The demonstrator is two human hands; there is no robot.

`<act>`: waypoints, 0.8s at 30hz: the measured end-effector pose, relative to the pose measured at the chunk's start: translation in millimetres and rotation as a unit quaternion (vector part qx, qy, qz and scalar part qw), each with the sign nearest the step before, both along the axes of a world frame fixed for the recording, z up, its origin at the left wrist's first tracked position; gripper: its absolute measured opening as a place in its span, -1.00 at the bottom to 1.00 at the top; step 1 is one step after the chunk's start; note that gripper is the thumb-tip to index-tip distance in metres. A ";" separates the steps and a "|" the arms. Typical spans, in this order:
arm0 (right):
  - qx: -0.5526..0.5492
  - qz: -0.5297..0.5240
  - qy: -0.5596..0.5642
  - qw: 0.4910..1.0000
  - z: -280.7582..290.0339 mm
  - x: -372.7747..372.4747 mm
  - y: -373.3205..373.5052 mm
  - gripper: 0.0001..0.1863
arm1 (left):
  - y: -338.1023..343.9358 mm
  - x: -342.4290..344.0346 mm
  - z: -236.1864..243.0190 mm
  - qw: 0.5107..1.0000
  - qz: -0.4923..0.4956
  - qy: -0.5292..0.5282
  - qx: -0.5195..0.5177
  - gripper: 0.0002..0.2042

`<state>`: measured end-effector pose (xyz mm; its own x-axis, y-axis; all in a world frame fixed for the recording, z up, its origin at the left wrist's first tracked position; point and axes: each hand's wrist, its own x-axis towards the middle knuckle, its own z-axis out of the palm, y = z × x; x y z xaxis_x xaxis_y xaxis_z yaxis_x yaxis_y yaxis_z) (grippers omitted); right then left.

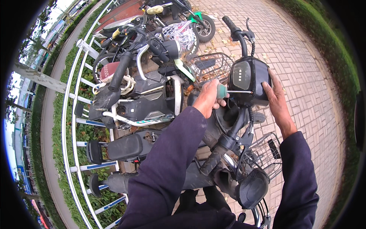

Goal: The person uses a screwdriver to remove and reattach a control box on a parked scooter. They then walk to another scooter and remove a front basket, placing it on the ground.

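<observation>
My left hand is closed around the green handle of a screwdriver. Its thin metal shaft runs to the right, and the tip meets the lower part of a black headlight housing on an electric scooter's handlebar. A dash display with a few lit marks faces me on that housing. My right hand lies against the housing's right side, fingers stretched along it and thumb on its near face. Handlebar grips and a brake lever stick out on either side.
Several parked scooters stand to the left, one with a white frame, beside a white railing. Wire baskets sit ahead and to the near right. Another scooter's headlight is close to my body. Brick paving and a hedge lie to the right.
</observation>
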<state>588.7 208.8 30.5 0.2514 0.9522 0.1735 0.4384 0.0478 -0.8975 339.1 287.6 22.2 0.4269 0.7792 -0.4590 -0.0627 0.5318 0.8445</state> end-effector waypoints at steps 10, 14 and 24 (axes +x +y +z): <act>-0.003 -0.011 -0.029 1.000 -0.9 -1.1 0.6 -0.36 | -1.6 -9.6 8.5 0.979 -0.011 -0.042 0.201 -0.74; 0.004 -0.012 -0.032 0.999 -3.6 -1.0 1.5 -0.36 | 0.6 -13.3 9.5 0.988 -0.021 -0.112 0.101 -0.69; 0.008 -0.018 -0.051 0.999 1.6 -4.0 -2.6 -0.36 | 6.4 -5.5 14.9 0.981 -0.054 0.065 0.174 -0.69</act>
<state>584.6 206.3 32.1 0.2661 0.9398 0.2144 0.5287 0.0437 -0.8477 333.6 294.0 37.1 0.4711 0.8519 -0.2288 0.0985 0.2070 0.9734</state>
